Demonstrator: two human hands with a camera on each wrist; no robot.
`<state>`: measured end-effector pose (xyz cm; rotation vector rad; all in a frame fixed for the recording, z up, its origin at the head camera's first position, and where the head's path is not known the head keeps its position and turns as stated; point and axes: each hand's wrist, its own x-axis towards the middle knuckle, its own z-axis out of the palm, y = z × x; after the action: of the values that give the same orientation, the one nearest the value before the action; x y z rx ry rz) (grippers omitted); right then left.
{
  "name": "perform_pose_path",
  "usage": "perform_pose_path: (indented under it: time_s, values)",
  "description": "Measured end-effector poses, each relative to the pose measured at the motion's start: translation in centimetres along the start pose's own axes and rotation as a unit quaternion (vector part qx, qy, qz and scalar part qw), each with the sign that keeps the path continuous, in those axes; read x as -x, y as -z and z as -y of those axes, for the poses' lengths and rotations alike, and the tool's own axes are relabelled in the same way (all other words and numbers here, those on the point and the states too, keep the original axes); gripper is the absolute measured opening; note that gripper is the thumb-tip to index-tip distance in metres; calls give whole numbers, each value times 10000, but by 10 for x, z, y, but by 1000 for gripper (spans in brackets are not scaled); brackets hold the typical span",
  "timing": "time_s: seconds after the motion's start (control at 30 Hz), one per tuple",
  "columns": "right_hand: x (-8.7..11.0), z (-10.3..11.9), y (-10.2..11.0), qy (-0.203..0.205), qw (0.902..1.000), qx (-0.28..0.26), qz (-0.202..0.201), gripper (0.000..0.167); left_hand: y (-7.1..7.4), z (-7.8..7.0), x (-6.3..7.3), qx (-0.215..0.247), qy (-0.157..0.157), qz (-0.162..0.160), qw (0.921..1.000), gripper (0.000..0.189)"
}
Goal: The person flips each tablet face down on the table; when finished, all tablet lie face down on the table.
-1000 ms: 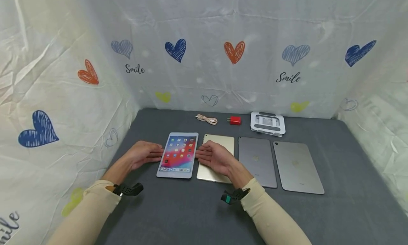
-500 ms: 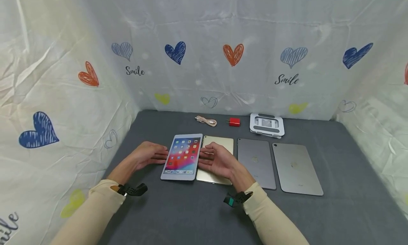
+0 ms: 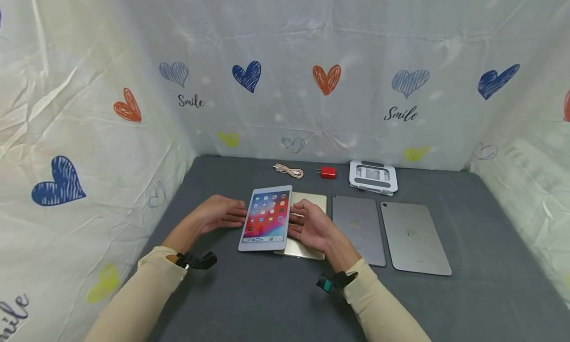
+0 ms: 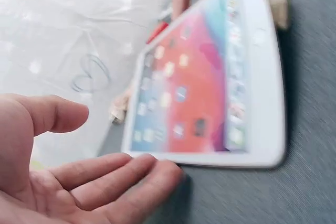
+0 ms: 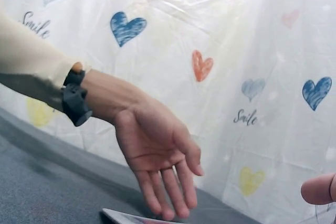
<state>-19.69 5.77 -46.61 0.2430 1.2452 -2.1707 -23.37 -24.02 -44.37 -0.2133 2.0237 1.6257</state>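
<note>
A white tablet (image 3: 267,218) with a lit home screen is raised at a slant, its right part overlapping a gold tablet (image 3: 310,203) that lies face down. My left hand (image 3: 220,214) is at its left edge; in the left wrist view the fingers (image 4: 126,182) lie straight along and under that edge, thumb apart. From the other side, my right hand (image 3: 311,225) meets the right edge with extended fingers, palm turned inward. Its fingertips are partly hidden behind the tablet in the head view.
To the right lie a dark grey tablet (image 3: 358,228) and a silver tablet (image 3: 415,238), backs up. Behind them are a coiled cable (image 3: 288,171), a red charger plug (image 3: 328,172) and a folded white stand (image 3: 373,176). A printed curtain (image 3: 285,45) borders the grey table (image 3: 258,302).
Both hands have moved right together with the white tablet. It has gone from beside the gold tablet to partly over it, and has tilted up.
</note>
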Motion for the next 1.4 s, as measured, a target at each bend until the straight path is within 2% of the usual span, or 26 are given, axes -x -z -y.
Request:
perform_pose_path:
  time_s: [0.13,0.37,0.53,0.7,0.83,0.97,1.17,1.4]
  values:
    - [5,1,-1,101,9999,0,-48,61,-6,-13,4,155,-154,207,9995,52]
    - [15,8,0,240,9996,94,-84,47,-36,-37,16,589,-450,1019,9920,54]
    - [24,14,1,265,9992,285,6,55,-54,-51,24,963,-469,1377,9847,53]
    - [33,21,-1,404,9971,551,344,62,-65,-62,31,736,-664,1622,9818,51]
    - [38,26,-9,541,9940,668,681,63,-66,-69,35,566,-779,1699,9807,50]
    - [39,31,-19,642,9911,794,854,60,-66,-75,41,488,-837,1756,9797,50]
    - [36,35,-35,783,9882,969,897,47,-66,-82,53,474,-931,1735,9793,51]
    - [32,38,-52,898,9857,1153,837,42,-55,-85,58,544,-1000,1463,9827,54]
